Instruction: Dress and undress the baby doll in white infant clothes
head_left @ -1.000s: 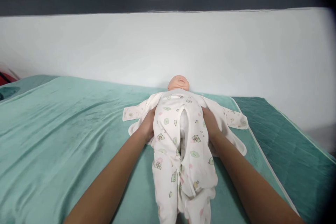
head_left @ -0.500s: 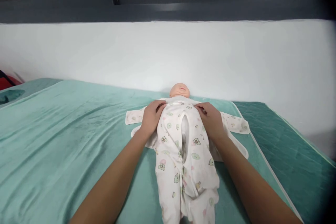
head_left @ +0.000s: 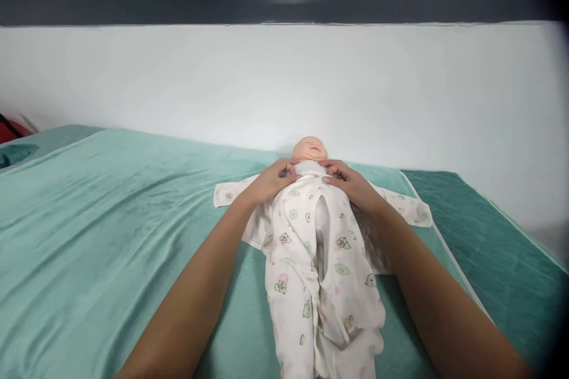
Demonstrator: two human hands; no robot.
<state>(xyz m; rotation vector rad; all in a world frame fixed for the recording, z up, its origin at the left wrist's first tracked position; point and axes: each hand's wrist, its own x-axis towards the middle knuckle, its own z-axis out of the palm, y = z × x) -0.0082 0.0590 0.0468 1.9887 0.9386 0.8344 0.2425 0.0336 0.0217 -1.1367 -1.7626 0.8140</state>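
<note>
A baby doll (head_left: 310,147) lies on its back, its head toward the wall. White printed baby clothes (head_left: 293,243) cover its body and legs, with an opening down the front of the trousers between the legs. Long sleeves (head_left: 411,208) stretch out flat to both sides. My left hand (head_left: 276,179) is closed at the upper chest, thumb and fingers pinching the cloth just below the neck. On the other side my right hand (head_left: 349,182) pinches the cloth the same way. Which layer each hand grips I cannot tell. The forearms hide parts of the garment's sides.
A light green cloth (head_left: 133,207) with soft creases covers the surface, and a darker green sheet (head_left: 480,225) lies to the right. Behind the doll rises a white wall (head_left: 178,83) under a dark window frame (head_left: 333,3). A red item (head_left: 11,129) shows at the far left.
Both hands have moved up from the sides of the chest and inward toward the neck. White cloth now shows between them at the neck. The view has tilted slightly down.
</note>
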